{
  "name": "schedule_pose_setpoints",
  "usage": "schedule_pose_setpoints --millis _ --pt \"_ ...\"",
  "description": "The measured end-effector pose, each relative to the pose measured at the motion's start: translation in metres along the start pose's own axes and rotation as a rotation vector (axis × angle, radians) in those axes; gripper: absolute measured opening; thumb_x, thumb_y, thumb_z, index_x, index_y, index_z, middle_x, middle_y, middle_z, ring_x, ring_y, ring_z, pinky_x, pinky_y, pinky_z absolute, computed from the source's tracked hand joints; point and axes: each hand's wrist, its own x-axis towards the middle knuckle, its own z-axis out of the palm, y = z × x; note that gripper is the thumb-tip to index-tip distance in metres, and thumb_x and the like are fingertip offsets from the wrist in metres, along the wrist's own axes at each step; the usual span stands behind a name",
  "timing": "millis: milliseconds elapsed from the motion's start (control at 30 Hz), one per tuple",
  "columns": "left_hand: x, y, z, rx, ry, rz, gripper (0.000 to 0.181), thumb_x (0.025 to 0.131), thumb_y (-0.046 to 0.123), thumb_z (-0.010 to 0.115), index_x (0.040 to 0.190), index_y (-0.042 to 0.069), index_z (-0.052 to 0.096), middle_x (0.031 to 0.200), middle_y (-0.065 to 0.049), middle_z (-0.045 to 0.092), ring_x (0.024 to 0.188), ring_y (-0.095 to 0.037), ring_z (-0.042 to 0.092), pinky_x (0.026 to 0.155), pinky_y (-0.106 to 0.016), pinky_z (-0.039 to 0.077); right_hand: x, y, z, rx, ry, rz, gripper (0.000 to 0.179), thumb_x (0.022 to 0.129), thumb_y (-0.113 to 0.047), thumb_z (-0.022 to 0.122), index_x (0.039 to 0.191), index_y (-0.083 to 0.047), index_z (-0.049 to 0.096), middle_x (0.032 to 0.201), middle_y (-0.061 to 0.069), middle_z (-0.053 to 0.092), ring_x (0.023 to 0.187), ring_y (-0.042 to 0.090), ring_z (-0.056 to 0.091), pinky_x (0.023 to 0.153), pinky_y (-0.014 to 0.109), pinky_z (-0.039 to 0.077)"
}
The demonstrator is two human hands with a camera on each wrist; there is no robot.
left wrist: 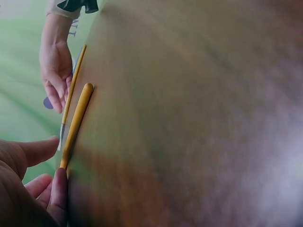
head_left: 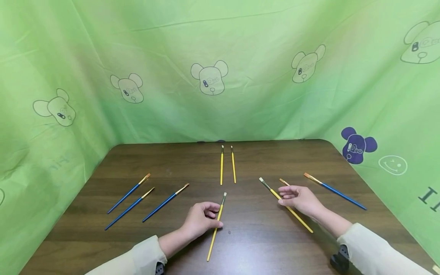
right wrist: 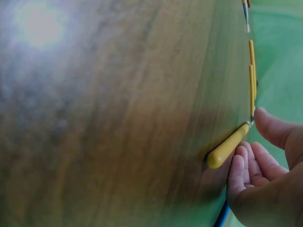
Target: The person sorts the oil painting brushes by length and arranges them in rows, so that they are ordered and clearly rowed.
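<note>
Three blue brushes (head_left: 123, 213) lie at nine o'clock on the desk (head_left: 254, 244); at six, the left hand (head_left: 201, 221), unclenched, straddles a yellow brush (head_left: 213, 240); a yellow pair (head_left: 221, 168) lies at twelve; at three, the right hand (head_left: 302, 199), fingers parted, straddles another yellow brush (head_left: 299, 218).

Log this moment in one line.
left hand: at front-centre yellow brush; right hand: at slanted yellow brush; thumbs: apart from fingers; three blue brushes: left

Four yellow brushes (head_left: 221, 168), four blue brushes (head_left: 335, 191) and one part-hidden brush (head_left: 284, 182) show.
</note>
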Motion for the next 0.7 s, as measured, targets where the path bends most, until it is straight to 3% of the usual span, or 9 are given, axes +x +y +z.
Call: schedule_pose_setpoints --millis 200,433,700 --pt "-0.0009 -0.0015 0.0018 0.043 0.004 0.026 0.044 0.062 -0.001 0.087 0.103 0.000 0.071 0.092 -0.004 0.071 0.076 -0.013 0.062 0.068 -0.022 0.051 -0.0011 0.0000 0.0008 -0.024 -0.002 -0.022 0.053 0.077 -0.007 0.081 0.121 0.013 0.058 0.114 0.023 0.065 0.101 0.032 0.061 0.075 0.022 0.051" --pt "-0.0027 -0.0048 0.0019 0.093 0.015 0.115 0.042 0.062 -0.005 0.083 0.102 -0.002 0.072 0.091 -0.001 0.072 0.073 -0.008 0.061 0.066 -0.022 0.052 -0.0015 0.0014 0.0038 -0.062 0.009 -0.023 0.053 0.074 -0.006 0.083 0.120 0.009 0.062 0.112 0.019 0.067 0.101 0.031 0.062 0.075 0.022 0.050" --pt "-0.0014 -0.0019 0.0011 0.108 0.002 0.094 0.047 0.062 -0.006 0.084 0.108 0.000 0.073 0.094 -0.004 0.073 0.075 -0.012 0.064 0.068 -0.022 0.052 0.0000 0.0028 0.0031 -0.076 0.027 -0.039 0.051 0.072 -0.002 0.083 0.117 0.009 0.064 0.110 0.019 0.068 0.099 0.032 0.063 0.073 0.022 0.051"
